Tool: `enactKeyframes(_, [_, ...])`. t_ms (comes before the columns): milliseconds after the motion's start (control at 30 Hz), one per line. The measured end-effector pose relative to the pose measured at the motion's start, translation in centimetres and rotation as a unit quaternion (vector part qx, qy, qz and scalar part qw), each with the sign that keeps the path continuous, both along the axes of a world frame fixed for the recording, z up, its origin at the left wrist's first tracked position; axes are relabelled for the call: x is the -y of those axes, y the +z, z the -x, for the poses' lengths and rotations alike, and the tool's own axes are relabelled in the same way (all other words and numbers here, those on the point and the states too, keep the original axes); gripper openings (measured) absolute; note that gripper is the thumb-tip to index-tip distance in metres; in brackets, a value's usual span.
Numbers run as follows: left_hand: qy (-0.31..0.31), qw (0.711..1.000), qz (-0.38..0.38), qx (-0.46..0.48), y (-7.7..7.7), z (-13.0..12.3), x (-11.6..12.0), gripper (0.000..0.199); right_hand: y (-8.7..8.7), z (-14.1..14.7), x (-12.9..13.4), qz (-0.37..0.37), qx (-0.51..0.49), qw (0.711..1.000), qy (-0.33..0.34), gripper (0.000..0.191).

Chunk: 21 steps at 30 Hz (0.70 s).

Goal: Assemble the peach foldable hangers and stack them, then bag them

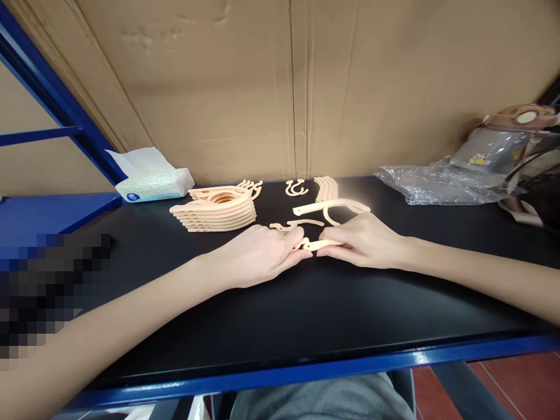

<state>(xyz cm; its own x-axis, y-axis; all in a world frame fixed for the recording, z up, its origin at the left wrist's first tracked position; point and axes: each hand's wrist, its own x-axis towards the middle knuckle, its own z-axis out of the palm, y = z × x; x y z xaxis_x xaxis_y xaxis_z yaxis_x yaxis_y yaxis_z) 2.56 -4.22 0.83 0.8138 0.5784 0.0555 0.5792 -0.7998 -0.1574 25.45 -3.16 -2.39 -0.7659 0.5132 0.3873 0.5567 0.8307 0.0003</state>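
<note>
My left hand and my right hand meet over the middle of the black table, both with fingers pinched. Between them is a small cream plastic hanger part, one end in each hand, with a joint visible near the left fingertips. The fingers cover most of it. Just behind my hands lie a thin cream hanger piece and a longer curved hanger arm. Left of these stands a neat stack of cream hangers.
Along the back are loose hooks, more hooks and several curved arms. A tissue pack stands back left. Clear plastic wrap and a bottle are back right, before a cardboard wall.
</note>
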Motion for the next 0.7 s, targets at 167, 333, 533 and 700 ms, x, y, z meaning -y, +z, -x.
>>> enactKeyframes(167, [-0.005, 1.000, 0.007, -0.008, -0.15, -0.09, 0.03, 0.027, -0.01, 0.02, 0.04, -0.015, -0.004, 1.000, -0.006, 0.046])
enactKeyframes(333, [-0.005, 0.998, -0.056, -0.040, -0.35, -0.14, -0.25, 0.029, 0.00, 0.01, -0.06, 0.000, 0.011, 1.000, -0.001, 0.046])
enactKeyframes(533, [-0.017, 0.997, -0.070, -0.040, -0.54, 0.01, -0.36, 0.028, 0.01, 0.03, -0.06, 0.017, 0.014, 1.000, -0.003, 0.046])
enactKeyframes(700, [-0.025, 0.996, -0.079, -0.046, -0.55, -0.12, -0.27, 0.027, -0.01, 0.08, 0.05, 0.003, 0.017, 1.000, -0.001, 0.046])
